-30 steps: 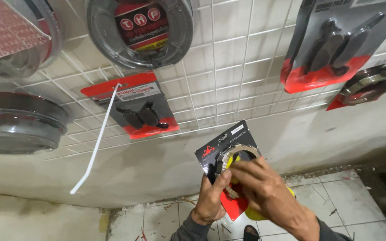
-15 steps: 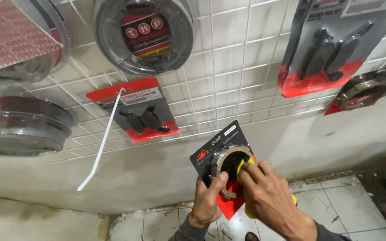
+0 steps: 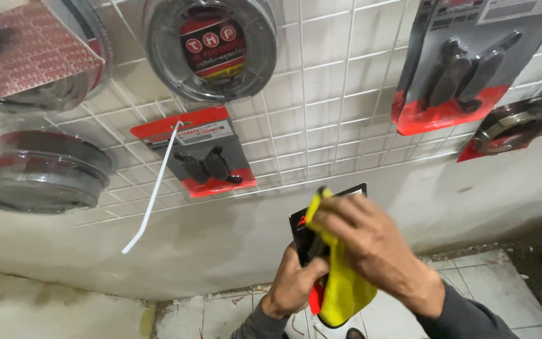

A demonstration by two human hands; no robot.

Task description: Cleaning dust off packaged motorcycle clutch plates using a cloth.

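You are facing a pale wall (image 3: 233,251) with a white wire grid (image 3: 327,113) hanging on it. 2 round parts in clear shells are hanging at the far left of the grid (image 3: 39,172), and another round packaged part (image 3: 211,47) is hanging at the top. A large grey and red card holding dark parts (image 3: 465,69) is hanging at the upper right, with a card holding a metal ring (image 3: 509,129) just below it. A smaller red card with 2 dark pads (image 3: 199,160) is hanging near the middle, and a white zip tie (image 3: 152,188) is dangling across its left edge.

Below the grid, you are holding up a black and red packet (image 3: 305,235). Your right hand (image 3: 371,248) is pressing a yellow cloth (image 3: 343,285) against the packet's face, its fingers curled together over the cloth. Your left hand (image 3: 293,285) is gripping the packet's lower left edge, fingers closed around it.
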